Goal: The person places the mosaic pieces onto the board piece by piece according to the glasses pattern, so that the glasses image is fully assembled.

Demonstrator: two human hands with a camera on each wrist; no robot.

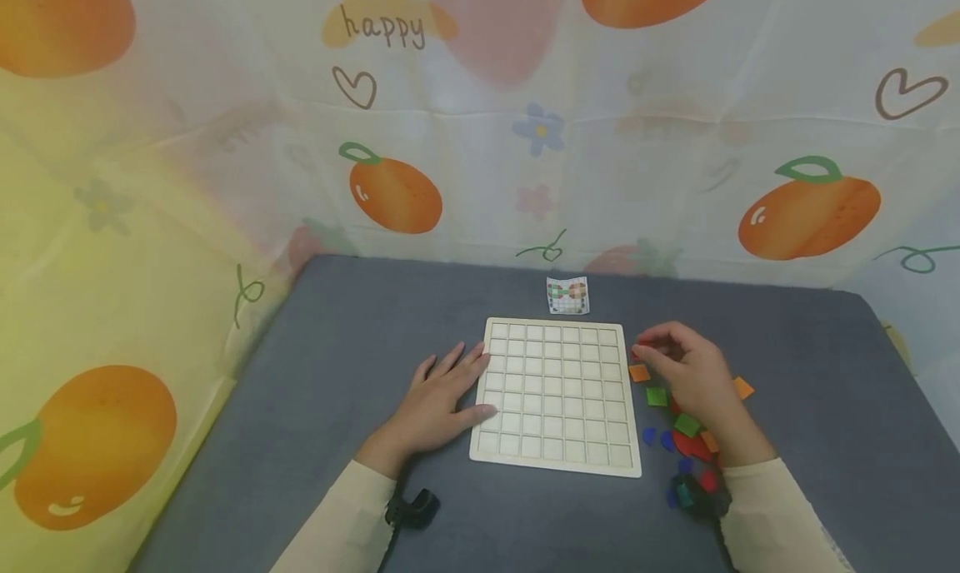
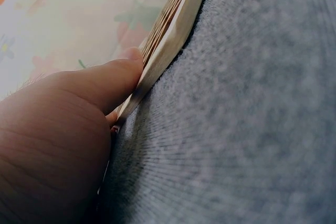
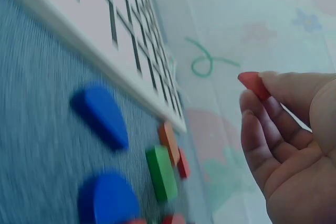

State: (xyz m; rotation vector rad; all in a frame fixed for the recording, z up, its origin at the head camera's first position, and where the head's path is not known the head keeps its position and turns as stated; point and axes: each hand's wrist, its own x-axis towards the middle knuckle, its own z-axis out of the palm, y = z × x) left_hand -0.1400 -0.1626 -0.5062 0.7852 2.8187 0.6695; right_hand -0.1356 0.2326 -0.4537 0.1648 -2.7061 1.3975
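A pale wooden grid board (image 1: 557, 398) lies on the grey table, its square cells bare. My left hand (image 1: 444, 394) rests on the board's left edge, fingers spread; in the left wrist view the thumb (image 2: 118, 80) touches the rim. Beyond the board's right edge, my right hand (image 1: 693, 373) pinches a small red piece (image 3: 254, 84) between thumb and fingertips, raised above the table. Below that hand lie loose pieces: an orange square (image 1: 639, 373), a green square (image 1: 656, 396), blue rounded pieces (image 3: 106, 116) and red ones (image 1: 692, 446). The right hand and wrist hide part of this pile.
A small printed card (image 1: 567, 296) with a coloured grid picture lies behind the board. Another orange piece (image 1: 742, 387) is right of the right wrist. A patterned cloth (image 1: 480, 140) hangs behind the table (image 1: 360, 331). Black straps with cameras (image 1: 412, 508) sit at both wrists.
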